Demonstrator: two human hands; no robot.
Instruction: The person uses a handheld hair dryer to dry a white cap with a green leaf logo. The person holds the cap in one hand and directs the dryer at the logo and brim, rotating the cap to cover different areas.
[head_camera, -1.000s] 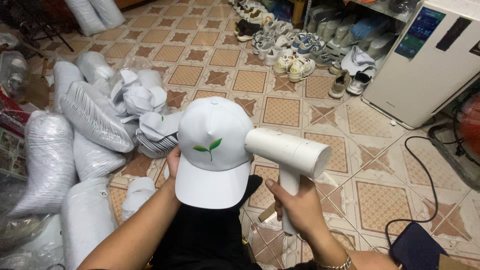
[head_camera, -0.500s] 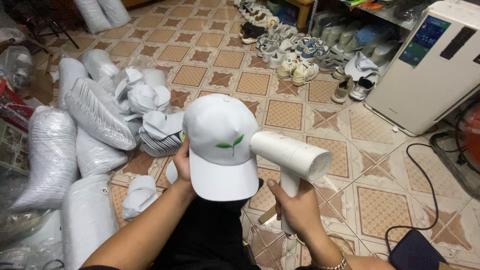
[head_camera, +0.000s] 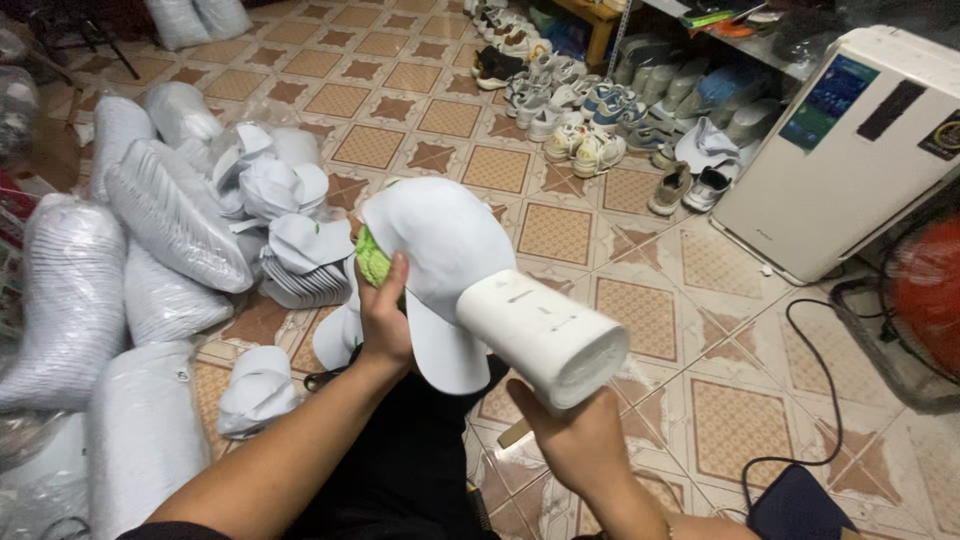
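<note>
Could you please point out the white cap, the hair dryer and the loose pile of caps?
white cap (head_camera: 440, 240), head view, crown.
hair dryer (head_camera: 540, 335), head view, barrel.
pile of caps (head_camera: 275, 200), head view, top caps.

Cap (head_camera: 440, 240) held above the floor (head_camera: 560, 232), dryer (head_camera: 540, 335) just right of it, stacked caps (head_camera: 290, 265) and bagged bundles (head_camera: 170, 215) to the left, shoes (head_camera: 585, 150) behind, appliance (head_camera: 835, 150) far right.

White cap (head_camera: 440, 240) with green patch, white hairdryer (head_camera: 540, 335), tan floor tiles (head_camera: 560, 230) with brown star pattern
</note>
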